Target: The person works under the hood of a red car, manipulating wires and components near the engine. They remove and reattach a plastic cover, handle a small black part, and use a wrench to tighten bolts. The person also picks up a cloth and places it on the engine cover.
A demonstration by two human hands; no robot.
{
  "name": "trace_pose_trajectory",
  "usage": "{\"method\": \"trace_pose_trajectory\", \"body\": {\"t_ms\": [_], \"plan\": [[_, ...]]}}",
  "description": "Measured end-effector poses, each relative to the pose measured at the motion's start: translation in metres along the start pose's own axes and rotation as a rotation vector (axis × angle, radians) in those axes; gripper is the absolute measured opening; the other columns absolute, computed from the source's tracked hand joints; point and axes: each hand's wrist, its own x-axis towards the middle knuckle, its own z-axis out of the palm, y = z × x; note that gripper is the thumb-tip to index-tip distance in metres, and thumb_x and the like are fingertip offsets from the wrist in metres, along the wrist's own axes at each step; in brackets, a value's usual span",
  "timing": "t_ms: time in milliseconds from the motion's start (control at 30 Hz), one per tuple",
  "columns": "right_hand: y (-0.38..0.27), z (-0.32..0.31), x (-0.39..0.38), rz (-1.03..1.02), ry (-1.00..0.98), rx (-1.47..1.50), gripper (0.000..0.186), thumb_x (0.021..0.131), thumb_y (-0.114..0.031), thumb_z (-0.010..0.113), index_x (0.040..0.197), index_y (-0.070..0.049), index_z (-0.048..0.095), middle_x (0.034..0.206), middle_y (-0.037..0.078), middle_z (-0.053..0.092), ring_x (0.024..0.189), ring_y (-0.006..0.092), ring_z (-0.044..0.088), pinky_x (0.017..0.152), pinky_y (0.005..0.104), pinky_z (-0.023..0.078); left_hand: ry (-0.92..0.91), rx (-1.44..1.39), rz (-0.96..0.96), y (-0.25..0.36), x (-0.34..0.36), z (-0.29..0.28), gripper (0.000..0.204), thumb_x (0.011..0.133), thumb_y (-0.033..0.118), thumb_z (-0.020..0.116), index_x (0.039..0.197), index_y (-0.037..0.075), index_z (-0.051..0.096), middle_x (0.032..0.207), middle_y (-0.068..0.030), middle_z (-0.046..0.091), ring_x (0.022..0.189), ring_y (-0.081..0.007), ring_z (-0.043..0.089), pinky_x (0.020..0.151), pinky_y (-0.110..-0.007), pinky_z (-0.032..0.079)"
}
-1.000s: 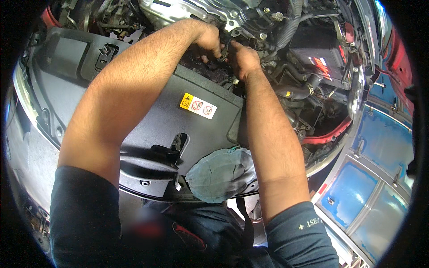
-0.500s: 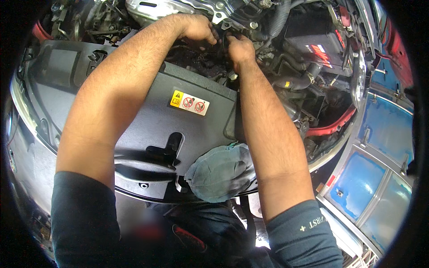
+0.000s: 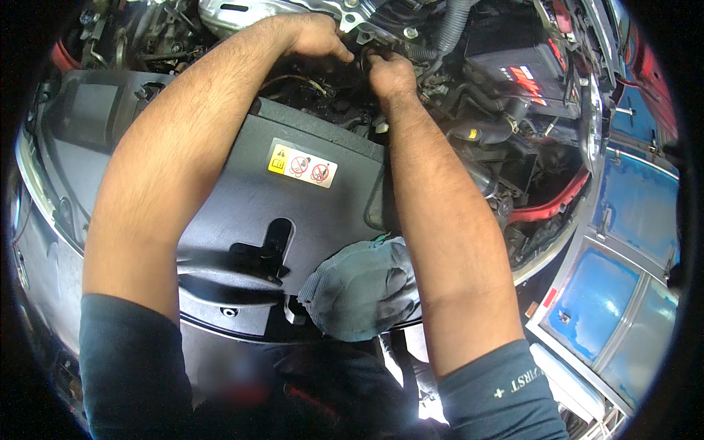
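Note:
Both my arms reach over a black plastic cover (image 3: 220,176) into a car's engine bay. My left hand (image 3: 321,37) is bent down beside a metal bracket (image 3: 357,16). Its thumb shows, but the other fingers are mostly hidden below. Close by on the right, my right hand (image 3: 392,77) has its fingers curled in at a dark part under the bracket. Whatever is between them is too dark to make out. A silvery heat shield (image 3: 227,13) lies beyond my left wrist. A thin cable (image 3: 312,82) runs through the dark gap beneath my left hand.
A grey-green cloth or glove (image 3: 359,290) lies at the front edge of the cover, near my right forearm. To the right sit a black battery (image 3: 513,62), a corrugated hose (image 3: 455,28) and a thick black hose (image 3: 488,130). Blue panels (image 3: 594,293) stand beyond the car.
My left hand has shifted slightly up and away from my right hand, uncovering the cable below. My right hand stays at the same dark part. The whole view has shifted a little.

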Motion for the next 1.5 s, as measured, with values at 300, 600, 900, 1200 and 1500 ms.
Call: {"method": "trace_pose_trajectory", "body": {"t_ms": [300, 600, 900, 1200, 1500], "plan": [[-0.007, -0.002, -0.005, -0.014, -0.001, -0.013, 0.037, 0.089, -0.023, 0.062, 0.113, 0.005, 0.064, 0.112, 0.02, 0.067, 0.104, 0.0297, 0.064, 0.091, 0.0368, 0.047, -0.007, 0.082, -0.057, 0.007, -0.003, -0.004, 0.055, 0.081, 0.045, 0.069, 0.118, 0.004, 0.066, 0.112, -0.0159, 0.069, 0.101, -0.026, 0.066, 0.093, -0.037, 0.05], [-0.01, -0.002, -0.007, -0.017, 0.008, -0.026, 0.039, 0.089, -0.025, 0.065, 0.115, 0.005, 0.064, 0.106, 0.018, 0.069, 0.098, 0.0279, 0.065, 0.088, 0.0352, 0.048, -0.037, 0.151, -0.003, 0.0, -0.001, -0.002, 0.042, 0.083, 0.033, 0.069, 0.114, 0.004, 0.068, 0.11, -0.0135, 0.07, 0.096, -0.0253, 0.068, 0.09, -0.038, 0.052], [-0.016, -0.008, -0.015, -0.051, 0.045, -0.091, 0.038, 0.087, -0.029, 0.059, 0.107, 0.002, 0.067, 0.111, 0.026, 0.066, 0.106, 0.0384, 0.063, 0.094, 0.0423, 0.048, -0.292, 0.526, -0.112, -0.001, 0.004, 0.002, 0.051, 0.084, 0.037, 0.069, 0.121, 0.003, 0.064, 0.129, -0.014, 0.061, 0.118, -0.0291, 0.059, 0.1, -0.04, 0.046], [-0.018, -0.006, -0.018, -0.019, 0.051, -0.028, 0.036, 0.086, -0.024, 0.06, 0.105, 0.005, 0.066, 0.108, 0.026, 0.066, 0.104, 0.0381, 0.063, 0.093, 0.042, 0.048, -0.297, 0.512, -0.174, 0.003, 0.0, -0.003, 0.049, 0.084, 0.034, 0.068, 0.122, 0.004, 0.065, 0.13, -0.0142, 0.061, 0.118, -0.0289, 0.059, 0.101, -0.04, 0.046], [-0.019, -0.005, -0.015, -0.022, 0.079, -0.117, 0.035, 0.083, -0.021, 0.06, 0.099, 0.009, 0.067, 0.106, 0.028, 0.066, 0.102, 0.0398, 0.065, 0.091, 0.043, 0.05, -0.265, 0.456, -0.111, 0.0, 0.0, -0.003, 0.041, 0.085, 0.034, 0.068, 0.117, 0.009, 0.068, 0.117, -0.0119, 0.068, 0.105, -0.0267, 0.066, 0.093, -0.039, 0.051]]}}
